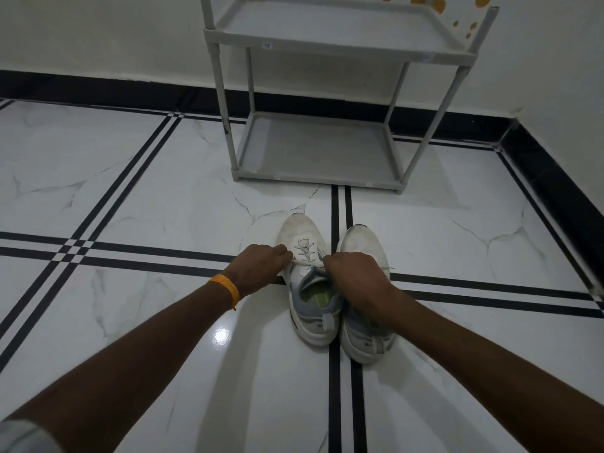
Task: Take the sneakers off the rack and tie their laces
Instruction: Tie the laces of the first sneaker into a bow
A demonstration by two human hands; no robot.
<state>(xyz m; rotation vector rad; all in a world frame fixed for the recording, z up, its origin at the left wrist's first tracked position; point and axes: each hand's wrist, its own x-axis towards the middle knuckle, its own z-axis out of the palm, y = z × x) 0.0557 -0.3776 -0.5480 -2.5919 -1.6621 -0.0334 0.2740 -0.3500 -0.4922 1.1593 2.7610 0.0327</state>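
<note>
Reaching in from the lower left, a bare forearm crosses the white marble-patterned floor point(130, 197), with a grey sleeve point(23, 436) edge showing at the bottom corner and an orange wristband point(226, 287) on the wrist. The left hand point(260, 268) lies knuckles up with its fingers curled, pinching one end of a white lace point(307, 263) just beside the outer edge of the left sneaker point(299, 228). From there the lace runs in a straight line across the top of that sneaker to the right hand point(358, 279). That hand is also curled with its back to the camera, gripping the other end of the lace. The exact hold of its fingertips is hidden behind the knuckles.

Both sneakers stand on the floor, side by side and touching, with their toes pointing away from the person. They are white with grey collars, and a greenish insole shows inside the left one. The right hand and wrist cover the middle of the right sneaker point(362, 243), leaving its toe and heel in sight. A double black stripe in the tiles runs under the pair.

Beyond the toes, apart from them, a grey rack point(313, 179) stands against the white wall above a black skirting point(98, 86).
</note>
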